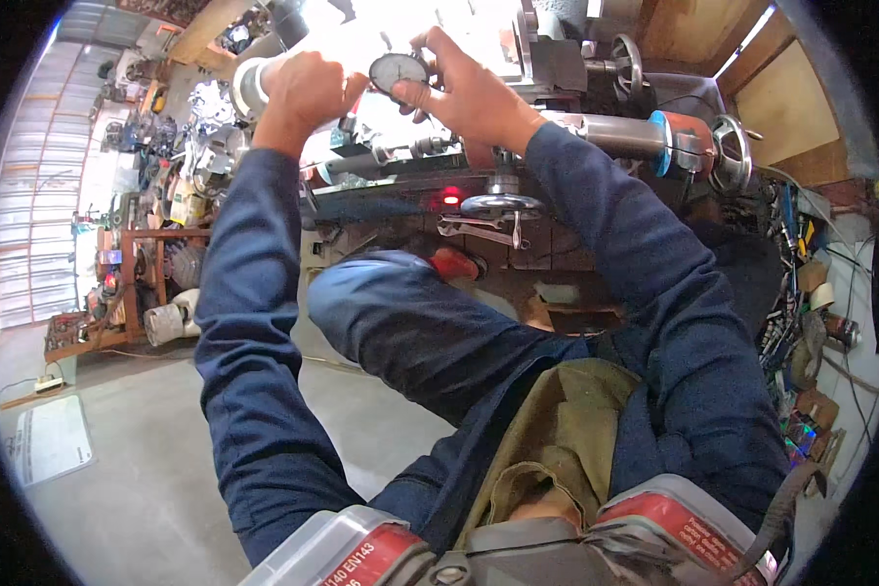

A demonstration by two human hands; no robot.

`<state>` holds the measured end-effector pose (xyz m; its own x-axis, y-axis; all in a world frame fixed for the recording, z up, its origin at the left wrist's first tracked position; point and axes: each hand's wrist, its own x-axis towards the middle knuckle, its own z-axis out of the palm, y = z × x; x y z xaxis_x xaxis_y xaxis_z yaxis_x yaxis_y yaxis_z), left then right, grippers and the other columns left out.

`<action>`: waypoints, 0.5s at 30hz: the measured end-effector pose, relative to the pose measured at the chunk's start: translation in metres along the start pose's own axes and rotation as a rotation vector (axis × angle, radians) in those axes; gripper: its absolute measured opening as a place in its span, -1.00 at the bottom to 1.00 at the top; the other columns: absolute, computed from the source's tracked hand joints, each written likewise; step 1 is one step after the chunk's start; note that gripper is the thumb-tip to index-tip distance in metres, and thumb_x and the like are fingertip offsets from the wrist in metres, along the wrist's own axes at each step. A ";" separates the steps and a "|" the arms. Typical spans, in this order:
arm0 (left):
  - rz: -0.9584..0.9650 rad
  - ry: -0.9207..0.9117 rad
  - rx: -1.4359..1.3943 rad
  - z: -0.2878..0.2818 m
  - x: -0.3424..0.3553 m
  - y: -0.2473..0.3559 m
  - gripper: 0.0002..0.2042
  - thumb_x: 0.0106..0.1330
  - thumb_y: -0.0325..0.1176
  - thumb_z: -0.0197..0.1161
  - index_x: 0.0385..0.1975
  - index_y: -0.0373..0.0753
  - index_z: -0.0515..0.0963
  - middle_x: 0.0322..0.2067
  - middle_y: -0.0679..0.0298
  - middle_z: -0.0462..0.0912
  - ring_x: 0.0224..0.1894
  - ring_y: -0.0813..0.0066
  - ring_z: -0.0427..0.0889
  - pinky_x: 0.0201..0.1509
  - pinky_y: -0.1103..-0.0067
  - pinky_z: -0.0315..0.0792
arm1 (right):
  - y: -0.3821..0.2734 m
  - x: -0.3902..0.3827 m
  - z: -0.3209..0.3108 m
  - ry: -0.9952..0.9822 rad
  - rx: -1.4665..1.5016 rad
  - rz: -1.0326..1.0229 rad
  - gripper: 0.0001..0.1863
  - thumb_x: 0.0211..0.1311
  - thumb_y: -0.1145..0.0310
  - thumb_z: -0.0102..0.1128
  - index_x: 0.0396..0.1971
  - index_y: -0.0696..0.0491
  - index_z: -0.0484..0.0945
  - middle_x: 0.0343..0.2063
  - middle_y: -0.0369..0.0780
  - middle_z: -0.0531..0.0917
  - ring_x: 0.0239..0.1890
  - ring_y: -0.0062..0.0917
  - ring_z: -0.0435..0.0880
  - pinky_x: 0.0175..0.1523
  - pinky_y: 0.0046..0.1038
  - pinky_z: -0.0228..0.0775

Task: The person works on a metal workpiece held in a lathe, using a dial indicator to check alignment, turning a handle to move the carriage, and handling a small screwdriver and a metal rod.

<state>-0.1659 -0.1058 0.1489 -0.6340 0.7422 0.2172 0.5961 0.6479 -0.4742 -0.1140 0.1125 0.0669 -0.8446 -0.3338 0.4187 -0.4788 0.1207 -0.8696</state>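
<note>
A round dial indicator (389, 70) with a white face and dark rim stands over the lathe, under glare. My right hand (467, 90) is closed on its right side, the thumb at the rim and the index finger bent above. My left hand (308, 90) is curled into a fist left of the dial, beside a pale metal ring-shaped part (249, 90). Whatever lies inside that fist is hidden. Bright light washes out the machine surface behind both hands.
Below the hands are a lathe handwheel (501, 203) and wrenches (479, 230). A metal cylinder (620, 135) and another handwheel (732, 154) stand right. Cluttered tools and parts (181, 161) fill the left side. My bent knee (381, 293) is under the machine's front.
</note>
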 end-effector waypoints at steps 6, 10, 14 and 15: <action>-0.155 0.301 -0.151 -0.027 0.013 0.051 -0.76 0.09 -0.27 0.19 -0.67 -0.30 0.60 -0.65 0.05 0.61 -0.62 0.09 0.60 -0.45 0.31 0.52 | -0.003 -0.004 -0.008 0.011 0.041 0.070 -0.53 0.33 0.21 0.18 0.05 0.09 0.19 -0.33 -0.06 0.65 -0.37 -0.50 0.68 -0.28 -0.44 0.55; -0.101 0.082 -0.076 -0.002 -0.002 0.011 -0.65 0.17 -0.18 0.14 -0.73 -0.30 0.59 -0.71 0.04 0.58 -0.67 0.09 0.58 -0.50 0.30 0.48 | 0.002 0.001 -0.001 0.033 -0.052 0.008 -0.53 0.32 0.19 0.20 0.04 0.07 0.20 -0.34 -0.06 0.66 -0.38 -0.48 0.69 -0.28 -0.43 0.55; 0.121 0.198 -0.063 0.006 -0.001 -0.005 -0.67 0.18 -0.21 0.13 -0.71 -0.29 0.60 -0.71 0.08 0.58 -0.65 0.14 0.60 -0.51 0.30 0.47 | -0.003 -0.002 -0.001 0.033 -0.021 0.037 -0.53 0.32 0.19 0.20 0.04 0.07 0.20 -0.34 -0.07 0.66 -0.38 -0.49 0.69 -0.28 -0.44 0.54; 0.095 0.240 -0.049 0.004 -0.001 -0.001 -0.71 0.17 -0.24 0.13 -0.68 -0.28 0.60 -0.69 0.09 0.59 -0.63 0.14 0.61 -0.50 0.31 0.48 | -0.001 -0.001 -0.001 0.055 -0.042 -0.003 -0.53 0.32 0.19 0.20 0.04 0.07 0.21 -0.34 -0.07 0.66 -0.38 -0.49 0.69 -0.28 -0.44 0.54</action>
<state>-0.1681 -0.1077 0.1456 -0.4426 0.8156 0.3728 0.6744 0.5767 -0.4611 -0.1130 0.1132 0.0675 -0.8546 -0.2825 0.4358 -0.4897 0.1592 -0.8572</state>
